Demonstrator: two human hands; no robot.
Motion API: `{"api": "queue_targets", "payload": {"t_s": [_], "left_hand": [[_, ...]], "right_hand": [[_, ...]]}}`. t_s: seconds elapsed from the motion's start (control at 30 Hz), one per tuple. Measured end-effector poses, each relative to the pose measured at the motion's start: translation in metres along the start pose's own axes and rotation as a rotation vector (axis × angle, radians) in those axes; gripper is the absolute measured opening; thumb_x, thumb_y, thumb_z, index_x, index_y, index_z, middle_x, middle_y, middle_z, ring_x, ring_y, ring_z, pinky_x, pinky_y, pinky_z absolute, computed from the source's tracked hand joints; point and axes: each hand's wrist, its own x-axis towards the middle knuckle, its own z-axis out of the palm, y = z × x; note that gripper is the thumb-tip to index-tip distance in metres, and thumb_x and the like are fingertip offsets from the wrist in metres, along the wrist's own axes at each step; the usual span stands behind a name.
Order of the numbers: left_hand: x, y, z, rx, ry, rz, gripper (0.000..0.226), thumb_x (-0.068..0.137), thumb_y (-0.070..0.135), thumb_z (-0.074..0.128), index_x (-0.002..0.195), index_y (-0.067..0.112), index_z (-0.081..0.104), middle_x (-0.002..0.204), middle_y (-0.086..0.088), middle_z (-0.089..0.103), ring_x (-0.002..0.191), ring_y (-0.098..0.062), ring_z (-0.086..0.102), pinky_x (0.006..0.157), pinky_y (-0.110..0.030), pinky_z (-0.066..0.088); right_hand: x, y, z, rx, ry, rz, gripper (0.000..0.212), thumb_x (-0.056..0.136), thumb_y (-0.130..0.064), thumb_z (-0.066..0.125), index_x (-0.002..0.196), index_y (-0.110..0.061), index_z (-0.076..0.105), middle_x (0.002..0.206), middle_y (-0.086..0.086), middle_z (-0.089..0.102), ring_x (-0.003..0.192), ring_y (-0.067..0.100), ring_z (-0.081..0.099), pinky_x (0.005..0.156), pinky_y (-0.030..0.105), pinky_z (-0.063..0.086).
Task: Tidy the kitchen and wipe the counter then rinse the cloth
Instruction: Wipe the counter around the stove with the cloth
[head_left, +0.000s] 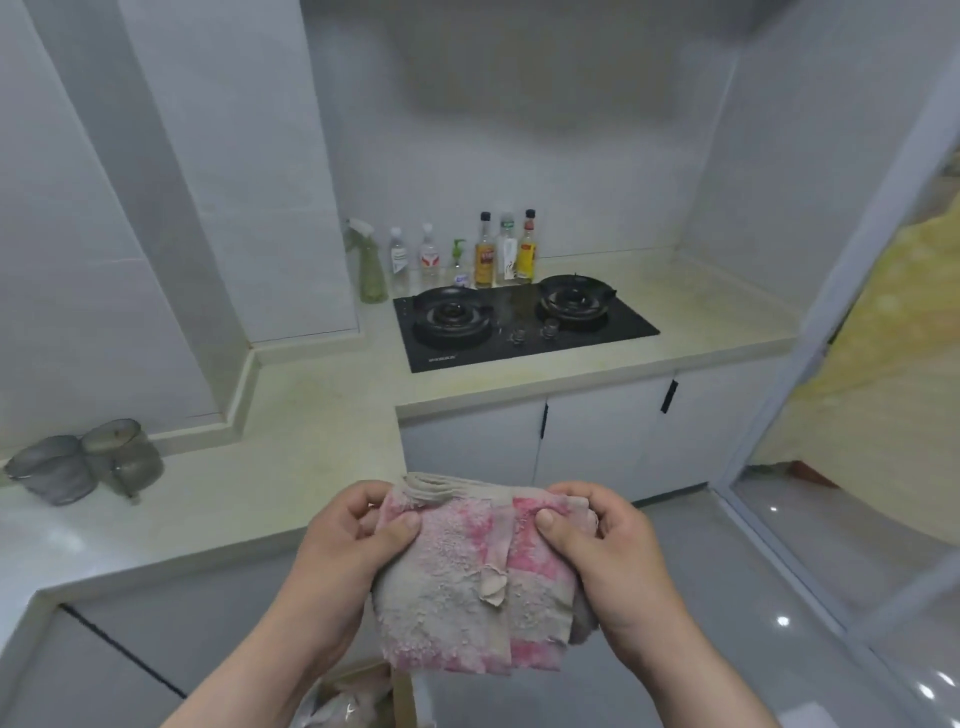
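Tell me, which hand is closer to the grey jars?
Left. The left hand grips the cloth edge on the side of the grey jars; the right hand grips the opposite edge, farther away.

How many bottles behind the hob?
7, in a row against the wall: spray bottle, two clear bottles, pump bottle, then three tall capped bottles at right. None seems hidden.

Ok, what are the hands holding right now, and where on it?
Both hold the folded pink and grey cloth: the left hand pinches its upper left edge, the right hand its upper right edge, thumbs in front.
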Motion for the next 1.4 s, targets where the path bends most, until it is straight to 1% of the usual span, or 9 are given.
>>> {"api": "queue_targets", "payload": {"t_s": [0.13, 0.2, 0.4, 0.6, 0.77, 0.9, 1.0, 1.2, 1.4], "left_hand": [[0.025, -0.006, 0.024, 0.069, -0.088, 0.015, 0.033, 0.061, 0.003, 0.084, 0.091, 0.008, 0.072, 0.088, -0.017, 0.075, 0.075, -0.023, 0.070, 0.063, -0.026, 0.057], [0.042, -0.009, 0.038, 0.081, -0.144, -0.008, 0.043, 0.054, 0.020, 0.088, 0.095, 0.011, 0.076, 0.095, -0.019, 0.074, 0.082, -0.026, 0.072, 0.067, -0.028, 0.058], [0.116, -0.036, 0.076, 0.072, -0.185, -0.064, 0.072, 0.031, 0.054, 0.094, 0.090, 0.015, 0.076, 0.089, -0.020, 0.074, 0.076, -0.025, 0.071, 0.066, -0.030, 0.059], [0.215, -0.054, 0.108, 0.087, -0.217, -0.221, 0.023, 0.068, 0.017, 0.083, 0.088, 0.009, 0.075, 0.093, -0.023, 0.073, 0.075, -0.025, 0.066, 0.061, -0.028, 0.054], [0.293, -0.050, 0.142, 0.113, -0.252, -0.245, 0.009, 0.077, 0.015, 0.080, 0.086, 0.016, 0.077, 0.089, -0.020, 0.074, 0.072, -0.028, 0.066, 0.065, -0.034, 0.051], [0.338, -0.048, 0.169, 0.153, -0.308, -0.223, 0.032, 0.065, 0.035, 0.084, 0.091, 0.019, 0.076, 0.091, -0.021, 0.073, 0.075, -0.030, 0.062, 0.071, -0.043, 0.042], [0.362, -0.055, 0.188, 0.144, -0.320, -0.216, 0.010, 0.082, 0.014, 0.073, 0.086, 0.022, 0.077, 0.088, -0.015, 0.075, 0.070, -0.026, 0.066, 0.062, -0.036, 0.048], [0.394, -0.073, 0.240, 0.156, -0.311, -0.231, 0.018, 0.089, -0.003, 0.060, 0.101, 0.006, 0.070, 0.091, -0.017, 0.075, 0.069, -0.023, 0.068, 0.054, -0.031, 0.053], [0.431, -0.096, 0.319, 0.218, -0.346, -0.201, 0.015, 0.084, 0.005, 0.072, 0.090, 0.018, 0.076, 0.089, -0.029, 0.069, 0.067, -0.025, 0.060, 0.054, -0.027, 0.042]], "right_hand": [[0.013, 0.000, -0.025, 0.029, 0.100, -0.027, 0.017, 0.077, -0.004, 0.080, 0.088, -0.013, 0.071, 0.077, -0.001, 0.074, 0.069, 0.008, 0.067, 0.060, 0.020, 0.052], [0.024, 0.003, -0.037, 0.025, 0.127, 0.000, 0.016, 0.082, 0.004, 0.073, 0.089, -0.011, 0.071, 0.076, 0.000, 0.074, 0.067, 0.008, 0.067, 0.058, 0.021, 0.052], [0.084, 0.006, -0.072, -0.055, 0.208, 0.085, 0.017, 0.073, -0.018, 0.079, 0.089, -0.020, 0.074, 0.088, 0.006, 0.075, 0.079, 0.021, 0.071, 0.074, 0.040, 0.059], [0.183, -0.001, -0.096, -0.108, 0.255, 0.194, 0.017, 0.081, -0.002, 0.075, 0.091, -0.016, 0.074, 0.089, 0.009, 0.076, 0.079, 0.024, 0.071, 0.076, 0.044, 0.058], [0.253, -0.011, -0.111, -0.123, 0.314, 0.213, 0.017, 0.083, -0.004, 0.074, 0.090, -0.018, 0.075, 0.085, 0.008, 0.075, 0.073, 0.019, 0.069, 0.064, 0.033, 0.056], [0.291, -0.018, -0.131, -0.139, 0.338, 0.204, 0.016, 0.083, -0.007, 0.074, 0.091, -0.021, 0.075, 0.093, 0.007, 0.075, 0.086, 0.029, 0.071, 0.074, 0.041, 0.060], [0.313, -0.023, -0.146, -0.146, 0.348, 0.213, 0.019, 0.083, -0.005, 0.074, 0.087, -0.024, 0.076, 0.092, 0.008, 0.075, 0.084, 0.026, 0.070, 0.080, 0.046, 0.057], [0.354, -0.022, -0.192, -0.141, 0.371, 0.243, 0.020, 0.083, -0.005, 0.073, 0.088, -0.023, 0.075, 0.085, 0.003, 0.074, 0.074, 0.020, 0.070, 0.071, 0.038, 0.059], [0.401, -0.017, -0.275, -0.124, 0.368, 0.254, 0.021, 0.084, 0.001, 0.070, 0.092, -0.019, 0.073, 0.080, -0.003, 0.075, 0.069, 0.010, 0.068, 0.059, 0.021, 0.053]]}}
